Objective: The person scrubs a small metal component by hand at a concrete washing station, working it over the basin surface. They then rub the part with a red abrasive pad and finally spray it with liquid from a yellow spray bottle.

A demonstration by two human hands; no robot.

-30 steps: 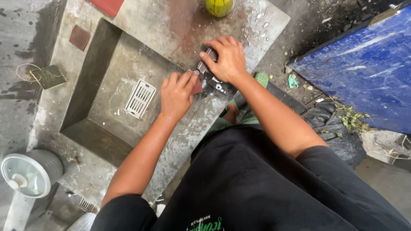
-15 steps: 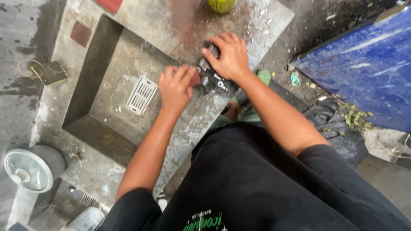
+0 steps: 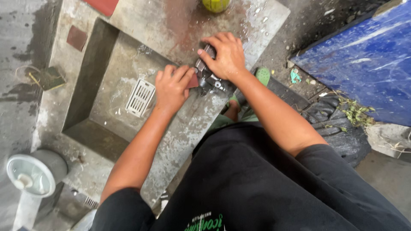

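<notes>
A small reddish pad (image 3: 193, 81) is pinched in the left hand (image 3: 171, 87) and pressed against a dark metal part (image 3: 209, 79), which is clamped under the right hand (image 3: 227, 55) on the wet counter (image 3: 180, 128) edge. On that slick surface the part could be pushed out sideways, and knuckles scraped. Beyond the left hand, a sunken basin (image 3: 111, 90) with a drain grate (image 3: 140, 97) could swallow a dropped pad.

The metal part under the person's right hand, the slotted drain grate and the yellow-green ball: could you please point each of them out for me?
metal part (image 3: 209, 80), head view, on its shiny lower end below the right hand.
drain grate (image 3: 140, 97), head view, on the middle of its slots.
yellow-green ball (image 3: 216, 4), head view, on its visible lower half.
</notes>
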